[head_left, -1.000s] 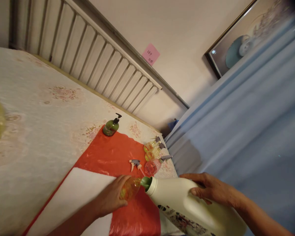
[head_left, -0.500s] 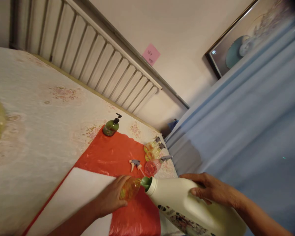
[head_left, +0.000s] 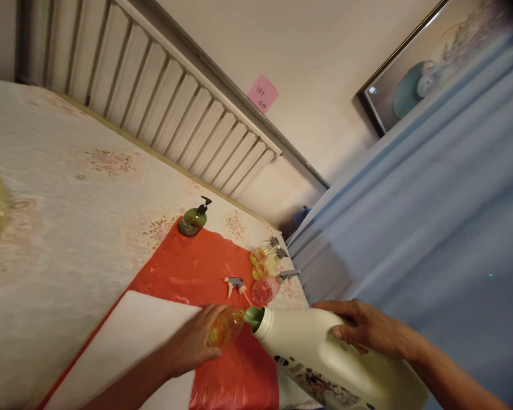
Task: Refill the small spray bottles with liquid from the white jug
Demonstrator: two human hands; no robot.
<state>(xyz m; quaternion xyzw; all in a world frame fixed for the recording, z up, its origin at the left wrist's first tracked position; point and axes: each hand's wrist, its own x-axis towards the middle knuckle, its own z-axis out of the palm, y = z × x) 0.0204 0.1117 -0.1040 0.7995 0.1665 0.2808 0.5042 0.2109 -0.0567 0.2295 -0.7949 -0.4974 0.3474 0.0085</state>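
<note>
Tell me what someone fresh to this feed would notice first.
First, the big white jug at the bottom, tipped on its side by the right hand, its green spout at the mouth of a small orange bottle that the left hand holds. Both sit over a red plastic sheet on the flowered cloth. Behind them, a green pump bottle stands at the sheet's far corner, and small spray bottles cluster near its right edge.

A bed (head_left: pixel 68 216) with a pale flowered cover carries a red plastic sheet (head_left: pixel 196 267) that runs from under the hands to beyond them. A white cloth (head_left: pixel 132 336) lies on the red sheet beside the left hand (head_left: pixel 194 341); beyond both hands, a green pump bottle (head_left: pixel 192 221) stands at the sheet's far edge.
</note>
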